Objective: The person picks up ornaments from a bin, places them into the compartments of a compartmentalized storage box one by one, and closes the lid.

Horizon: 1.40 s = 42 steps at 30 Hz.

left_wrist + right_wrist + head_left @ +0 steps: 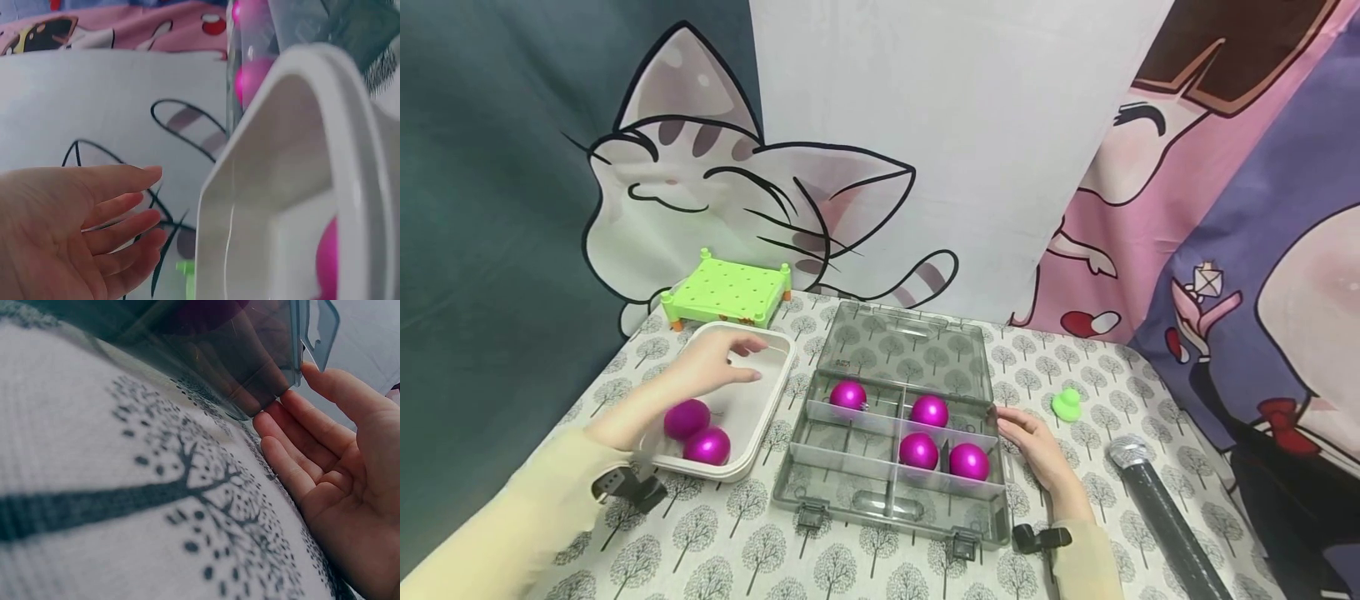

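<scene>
Partly behind tray rim (357,162) in left-wrist view, magenta ball (327,259)

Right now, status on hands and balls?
Left hand empty above white tray. Right hand touching gray case. Four magenta balls in case, two in tray. Lid folded back, nothing obstructing.

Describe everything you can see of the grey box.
The box is see-through grey, apparently plastic. It lies on the tree-print cloth, its lid open and folded back. Two latches sit along the near edge. Pale dividers make three rows; four pink balls rest inside: one back left, one back right, two in the middle row's right half. The right hand touches its right side near the lid.
</scene>
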Motion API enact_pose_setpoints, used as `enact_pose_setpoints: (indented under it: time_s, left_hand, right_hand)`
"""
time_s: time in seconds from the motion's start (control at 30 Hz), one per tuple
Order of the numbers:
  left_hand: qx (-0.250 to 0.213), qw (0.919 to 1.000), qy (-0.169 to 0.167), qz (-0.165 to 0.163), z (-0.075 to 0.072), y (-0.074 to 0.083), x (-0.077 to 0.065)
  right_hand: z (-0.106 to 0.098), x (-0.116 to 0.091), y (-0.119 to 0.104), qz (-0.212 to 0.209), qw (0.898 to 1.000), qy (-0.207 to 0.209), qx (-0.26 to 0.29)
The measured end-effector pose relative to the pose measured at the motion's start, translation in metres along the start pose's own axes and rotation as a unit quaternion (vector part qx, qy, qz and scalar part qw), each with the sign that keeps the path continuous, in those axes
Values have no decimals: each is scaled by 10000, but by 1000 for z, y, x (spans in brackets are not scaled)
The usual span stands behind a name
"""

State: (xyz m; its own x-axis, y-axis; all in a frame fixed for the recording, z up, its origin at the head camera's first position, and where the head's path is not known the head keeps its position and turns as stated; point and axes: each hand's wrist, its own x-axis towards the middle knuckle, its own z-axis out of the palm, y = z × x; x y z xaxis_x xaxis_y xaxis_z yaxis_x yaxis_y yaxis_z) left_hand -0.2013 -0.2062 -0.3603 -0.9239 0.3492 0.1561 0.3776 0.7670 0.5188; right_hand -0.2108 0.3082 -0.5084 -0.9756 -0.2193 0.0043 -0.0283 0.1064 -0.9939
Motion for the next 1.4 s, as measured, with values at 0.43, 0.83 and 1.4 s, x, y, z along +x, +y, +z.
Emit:
enact_pose_setpoints:
  time_s: [0.43, 0.83, 1.4]
  left_hand:
    - [-16, 9982, -355, -488, -14, -30, -14]
    - [258, 9915, -1119, -615, -11, -43, -22]
    - [-351, 9531, -2971, -465, -10, -47, -28]
  right_hand:
    - [-1, 0, 1, -20, 10000, -11, 9]
    - [-1, 1, 2, 0, 10000, -74, 6]
    - [-3, 1, 3, 9, 10000, -54, -40]
